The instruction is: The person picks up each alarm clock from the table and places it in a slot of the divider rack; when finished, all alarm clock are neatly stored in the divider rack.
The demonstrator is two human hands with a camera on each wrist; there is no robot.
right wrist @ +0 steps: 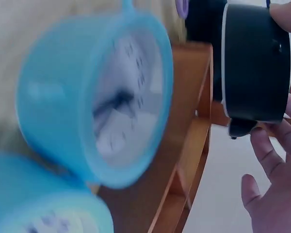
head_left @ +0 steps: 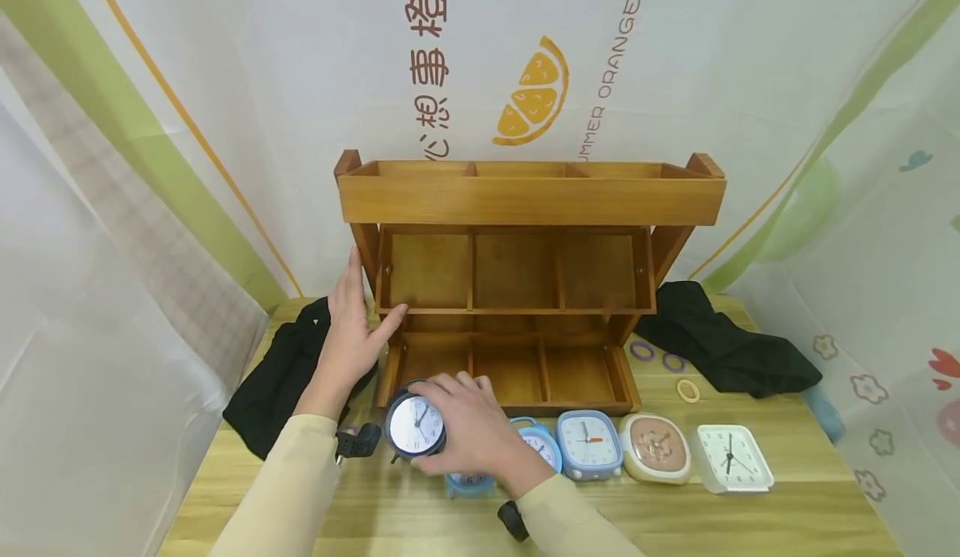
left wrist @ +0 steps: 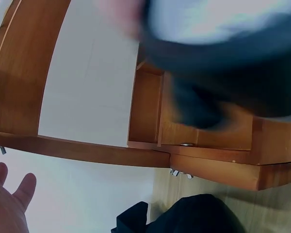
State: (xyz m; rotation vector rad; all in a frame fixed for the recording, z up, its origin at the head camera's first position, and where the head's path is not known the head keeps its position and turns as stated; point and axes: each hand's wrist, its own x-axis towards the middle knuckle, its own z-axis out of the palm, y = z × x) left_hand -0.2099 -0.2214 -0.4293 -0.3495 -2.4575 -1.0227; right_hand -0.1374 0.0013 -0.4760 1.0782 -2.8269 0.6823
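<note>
My right hand (head_left: 468, 424) grips a round black alarm clock (head_left: 416, 425) with a white dial, in front of the wooden shelf's lower left. The black clock (right wrist: 256, 63) shows its side and a small foot in the right wrist view, and looms blurred across the top of the left wrist view. My left hand (head_left: 348, 332) rests at the left side of the three-tier wooden shelf (head_left: 532, 201), thumb spread towards the middle tier. Two light-blue round alarm clocks, one (head_left: 542, 443) and another (head_left: 469, 485), stand partly hidden by my right hand and forearm.
Right of them stand a blue square clock (head_left: 590, 444), a cream clock with a brown face (head_left: 656, 449) and a white square clock (head_left: 735, 459). Black cloths lie left (head_left: 273, 386) and right (head_left: 720, 340) of the shelf. Purple rings (head_left: 642, 351) and a yellow ring (head_left: 687, 390) lie nearby.
</note>
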